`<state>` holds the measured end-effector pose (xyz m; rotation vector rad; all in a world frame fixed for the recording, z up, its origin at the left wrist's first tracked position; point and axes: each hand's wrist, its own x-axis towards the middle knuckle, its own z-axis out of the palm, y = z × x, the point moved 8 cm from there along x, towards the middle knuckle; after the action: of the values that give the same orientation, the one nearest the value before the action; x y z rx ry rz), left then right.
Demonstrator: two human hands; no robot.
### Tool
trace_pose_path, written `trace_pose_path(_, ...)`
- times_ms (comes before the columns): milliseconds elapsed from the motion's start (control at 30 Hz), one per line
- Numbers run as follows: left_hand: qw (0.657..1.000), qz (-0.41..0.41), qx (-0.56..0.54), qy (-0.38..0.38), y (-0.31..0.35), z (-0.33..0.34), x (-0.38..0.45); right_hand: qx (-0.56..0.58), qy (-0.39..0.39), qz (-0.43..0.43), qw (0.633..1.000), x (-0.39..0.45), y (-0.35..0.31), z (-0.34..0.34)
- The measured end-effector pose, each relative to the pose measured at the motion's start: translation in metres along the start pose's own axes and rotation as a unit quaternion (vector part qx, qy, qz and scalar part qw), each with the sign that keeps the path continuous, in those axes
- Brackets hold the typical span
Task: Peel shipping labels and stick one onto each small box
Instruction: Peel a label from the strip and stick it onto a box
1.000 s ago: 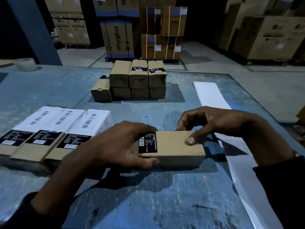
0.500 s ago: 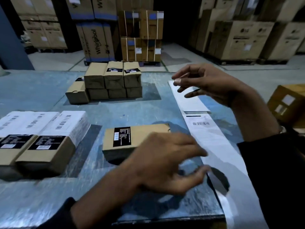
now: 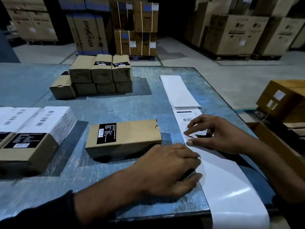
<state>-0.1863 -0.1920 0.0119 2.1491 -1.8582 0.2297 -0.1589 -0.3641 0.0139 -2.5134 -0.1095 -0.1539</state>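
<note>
Pinching the shipping label (image 3: 189,123) lower right with right hand (image 3: 219,136), left hand (image 3: 166,169) flat on liner strip (image 3: 231,187), one unlabeled box (image 3: 125,138) just left.

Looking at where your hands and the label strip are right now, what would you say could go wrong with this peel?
1. The right hand picks at the shipping label by its near corner; the label may tear or curl onto itself.
2. The left hand holds only the edge of the backing strip, which hangs over the table edge and could slide.
3. The unlabelled box lies loose; pressing the label may shift it.
</note>
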Motion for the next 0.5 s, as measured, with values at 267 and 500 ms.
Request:
trace_pose_path(267,0.994,-0.048,-0.081,0.048,-0.014,0.001,0.001,0.019,0.024,-0.034,0.999,-0.001,-0.003,-0.001)
trace_pose_path(500,0.976,-0.131,-0.071,0.159,-0.018,-0.008,0.007,0.063,0.123,-0.027,0.99,-0.004,-0.001,-0.024)
